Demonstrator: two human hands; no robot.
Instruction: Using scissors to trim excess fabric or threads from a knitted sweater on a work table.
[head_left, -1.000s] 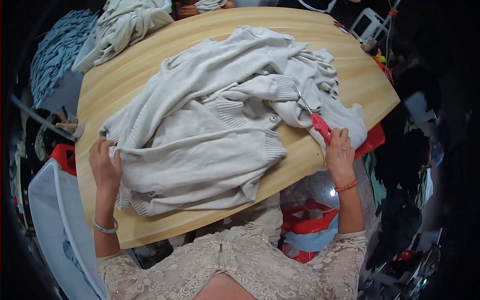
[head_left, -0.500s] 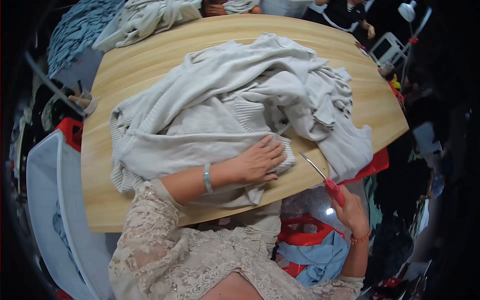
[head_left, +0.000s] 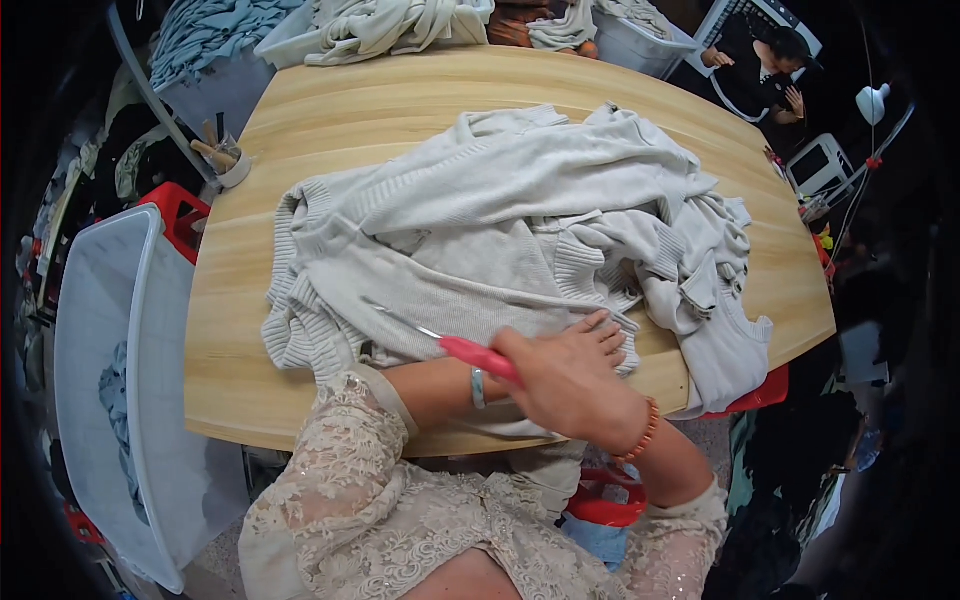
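The right hand [head_left: 572, 385] is at lower centre of the frame, clenched on the red handle of the scissors [head_left: 440, 340]. The metal blades extend toward the left of the frame and lie over the sweater [head_left: 480, 230]. An orange bead bracelet [head_left: 645, 432] sits on the right wrist.

The left hand [head_left: 600, 335] lies mostly behind the right hand; only its fingertips show, flat on the sweater near the ribbed hem. Whether it is released or gripping the fabric cannot be told. The left forearm crosses from lower left toward centre under the scissors and carries a pale bangle [head_left: 478, 387]. Both sleeves are cream lace.

The sweater is a light grey-white knit, spread and bunched across the centre of the bench [head_left: 240, 380]. Its ribbed edges lie at centre left, and folded parts hang over the bench edge at the right of the frame.

The bench is light wood with rounded corners. A small cup [head_left: 225, 160] holding brush-like tools stands at its upper left edge. A white bin [head_left: 100, 380] stands at the left of the frame beside the bench, with blue fabric inside. Pale garments [head_left: 385, 25] lie piled beyond the far edge at the top of the frame. Another person [head_left: 760, 70] is at upper right, well apart from the bench.
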